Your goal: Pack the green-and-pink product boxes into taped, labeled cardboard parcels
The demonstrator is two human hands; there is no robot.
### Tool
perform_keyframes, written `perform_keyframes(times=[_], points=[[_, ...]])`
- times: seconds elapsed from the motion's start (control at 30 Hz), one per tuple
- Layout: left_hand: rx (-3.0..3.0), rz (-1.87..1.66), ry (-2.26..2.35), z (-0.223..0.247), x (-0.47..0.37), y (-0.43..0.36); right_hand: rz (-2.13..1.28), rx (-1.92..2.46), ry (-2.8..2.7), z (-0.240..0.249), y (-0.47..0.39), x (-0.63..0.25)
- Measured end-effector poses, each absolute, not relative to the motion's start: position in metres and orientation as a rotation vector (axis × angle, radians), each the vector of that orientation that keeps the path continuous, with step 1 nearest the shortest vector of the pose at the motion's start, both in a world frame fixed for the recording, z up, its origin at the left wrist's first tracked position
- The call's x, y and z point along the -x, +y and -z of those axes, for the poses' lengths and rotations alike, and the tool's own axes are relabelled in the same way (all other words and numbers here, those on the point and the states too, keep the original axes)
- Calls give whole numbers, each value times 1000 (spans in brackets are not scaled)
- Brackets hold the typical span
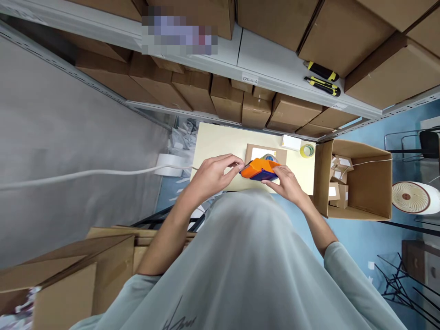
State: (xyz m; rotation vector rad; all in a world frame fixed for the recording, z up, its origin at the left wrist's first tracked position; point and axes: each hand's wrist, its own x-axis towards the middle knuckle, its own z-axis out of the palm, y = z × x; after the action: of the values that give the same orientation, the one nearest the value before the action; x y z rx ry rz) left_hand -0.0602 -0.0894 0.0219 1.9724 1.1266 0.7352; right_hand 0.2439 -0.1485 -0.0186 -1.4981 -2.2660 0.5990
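My right hand (pixel 287 183) is wrapped round the right end of an orange and blue tape dispenser (pixel 256 168), thumb below and fingers on top. A roll of tape (pixel 270 158) shows in the dispenser's upper side. My left hand (pixel 220 173) reaches in from the other side, its thumb and fingertips closed together at the dispenser's left end. What they pinch there is too small to make out. Just beyond the dispenser, partly covered by it, a small cardboard box (pixel 250 152) with a white label (pixel 257 153) lies on the pale yellow table (pixel 220 142).
At the table's back right are a white box (pixel 291 142) and a tape roll (pixel 307 150). An open carton (pixel 371 183) with small labelled boxes stands to the right. Shelves (pixel 223 68) of cartons overhang the back, with two utility knives (pixel 322 79). A white cable (pixel 103 173) crosses at left.
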Motion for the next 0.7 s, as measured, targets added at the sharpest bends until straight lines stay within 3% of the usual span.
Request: perform_keyframes(times=[0.37,0.7], points=[[-1952,-679,1042,-29,61,-87,-719,1562,-2219,22,-155,-242],[-1847,-384,1115,-23,57,-77,-965,1631,-2217,19,-157,-242]])
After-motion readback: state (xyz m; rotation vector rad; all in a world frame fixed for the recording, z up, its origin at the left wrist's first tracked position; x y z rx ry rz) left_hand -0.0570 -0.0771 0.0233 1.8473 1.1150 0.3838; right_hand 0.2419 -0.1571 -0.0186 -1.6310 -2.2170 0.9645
